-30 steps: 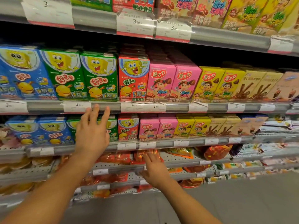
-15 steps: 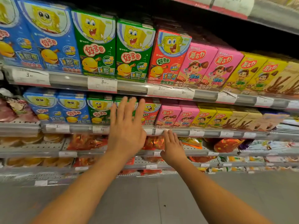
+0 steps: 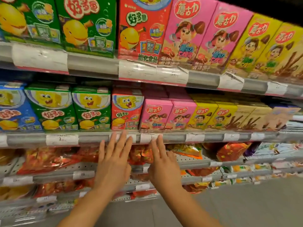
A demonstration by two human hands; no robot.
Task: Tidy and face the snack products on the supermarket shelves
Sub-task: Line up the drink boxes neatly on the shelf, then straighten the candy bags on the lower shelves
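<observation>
Change: since half a second ago I see both hands brought closer together and raised to the middle shelf rail [image 3: 172,138]; the view has closed in, so the boxes look larger.
Head view, left hand [image 3: 113,163]: fingers straight and spread, holding nothing; the fingertips overlap the rail just below the red box [image 3: 127,112]. I cannot tell whether they touch it.
Head view, right hand [image 3: 164,167]: fingers straight, holding nothing; the fingertips reach the rail at a price tag [image 3: 148,138], just below the pink boxes [image 3: 168,115].
Snack boxes above the rail: from the left I read a blue box [image 3: 14,110], two green boxes [image 3: 72,108], the red box, two pink boxes, two yellow boxes [image 3: 211,116], then tan boxes [image 3: 246,118] showing chocolate sticks. All stand upright, side by side, fronts facing out.
Upper shelf [image 3: 93,64], above the rail: larger green, red, pink and yellow boxes in the same colour order.
Below the rail: red and orange snack bags [image 3: 49,158] lie on perforated shelves, some partly hidden by my hands.
Floor [image 3: 254,207]: grey, at the lower right, below the rail.
</observation>
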